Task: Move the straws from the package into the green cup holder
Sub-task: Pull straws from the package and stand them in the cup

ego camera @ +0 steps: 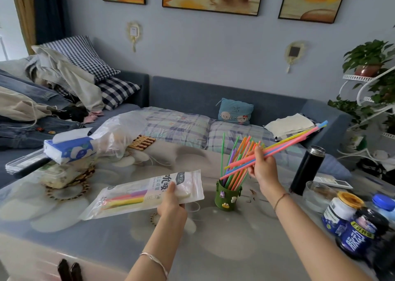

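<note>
Stretching across the far side: a blue sofa (pixel 192 92), heaped with clothes and checked pillows at far left, with a small blue cushion (pixel 235 112) leaning on its back.

Filling the near half: a glossy tabletop (pixel 213 248) printed with pale flowers.

Lying at the tabletop's far left: a tissue pack (pixel 68 149), one sheet poking out, and just right of it a crumpled clear plastic bag (pixel 119 131), contents too blurred to tell.

Held tilted above the tabletop, left of centre: the package (pixel 188 182), a flat clear pouch with printed text. Holding a few packed straws (pixel 126 200) in pink, purple and yellow at its left end.

Slanting up toward the far right: a bundle of straws (pixel 288 140) in pink, yellow and blue, lower ends crossing just above the mouth of the holder.

Standing upright right of centre: a black flask (pixel 306 170) with a steel top, well apart from the package.

Clustered at near right: dark blue bottles (pixel 354 235) and a white jar with an orange cap, beside a glass bowl (pixel 316 195) with something brownish inside.

Standing upright on the tabletop between both hands: the green cup holder (pixel 227 199), small cartoon charms on its front. Packed with standing straws (pixel 235 152) in green, orange and pink, fanned outward.

Clamping the package near its right end: the left hand (pixel 171 203), grip closed on the pouch, thumb on top.

Raised just right of the holder: the right hand (pixel 261 167), grip closed round the bundle.
</note>
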